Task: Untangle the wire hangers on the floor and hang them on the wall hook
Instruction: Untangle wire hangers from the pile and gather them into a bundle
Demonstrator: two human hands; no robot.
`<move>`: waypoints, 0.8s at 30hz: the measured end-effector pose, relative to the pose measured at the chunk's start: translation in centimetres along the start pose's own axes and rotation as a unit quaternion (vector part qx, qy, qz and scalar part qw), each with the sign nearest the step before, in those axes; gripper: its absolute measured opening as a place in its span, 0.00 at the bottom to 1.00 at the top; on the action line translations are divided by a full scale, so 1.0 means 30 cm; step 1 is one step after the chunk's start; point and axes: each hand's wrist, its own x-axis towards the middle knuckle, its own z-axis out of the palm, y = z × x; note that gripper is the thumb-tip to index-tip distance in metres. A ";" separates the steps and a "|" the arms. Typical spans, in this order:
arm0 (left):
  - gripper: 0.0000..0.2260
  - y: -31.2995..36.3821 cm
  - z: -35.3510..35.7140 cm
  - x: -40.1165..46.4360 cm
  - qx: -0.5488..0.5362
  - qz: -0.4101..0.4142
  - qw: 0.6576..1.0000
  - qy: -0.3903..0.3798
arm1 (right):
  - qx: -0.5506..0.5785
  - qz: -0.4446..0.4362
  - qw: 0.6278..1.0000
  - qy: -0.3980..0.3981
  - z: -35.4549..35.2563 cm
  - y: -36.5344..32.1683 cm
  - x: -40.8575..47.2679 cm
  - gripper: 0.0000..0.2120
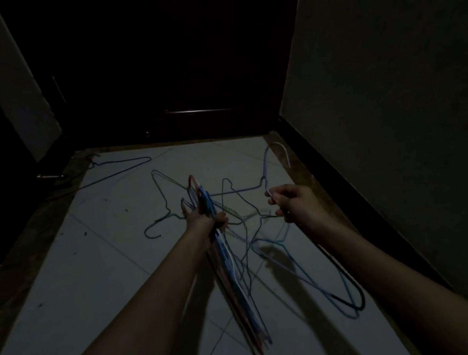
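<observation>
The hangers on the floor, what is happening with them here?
A person is sorting a tangle of wire hangers on the tiled floor. The left hand grips a gathered bundle of hangers. The right hand holds the pale hanger, whose far end appears crossed with the loose tangle between the hands. One dark hanger lies apart at the far left. No wall hook is visible.

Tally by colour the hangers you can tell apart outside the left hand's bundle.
lilac hanger, in the right hand: 1
green hanger: 1
dark hanger, far left: 1
blue hanger: 1
black hanger: 1
Total: 5
The middle tangle and the bundle in the left hand are too dim to count.
</observation>
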 end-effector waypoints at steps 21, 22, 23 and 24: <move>0.19 0.219 -0.051 -0.128 0.074 0.057 0.988 -0.127 | 0.042 -0.020 0.999 0.008 0.233 -0.107 -0.004 0.06; 0.17 0.221 -0.057 -0.127 0.078 0.061 0.988 -0.123 | 0.044 -0.023 0.999 0.005 0.247 -0.113 0.001 0.06; 0.16 0.223 -0.063 -0.124 0.075 0.063 0.988 -0.118 | 0.047 -0.025 0.999 0.002 0.261 -0.118 0.006 0.06; 0.16 0.225 -0.072 -0.118 0.067 0.064 0.989 -0.112 | 0.048 -0.029 0.998 -0.001 0.277 -0.121 0.010 0.06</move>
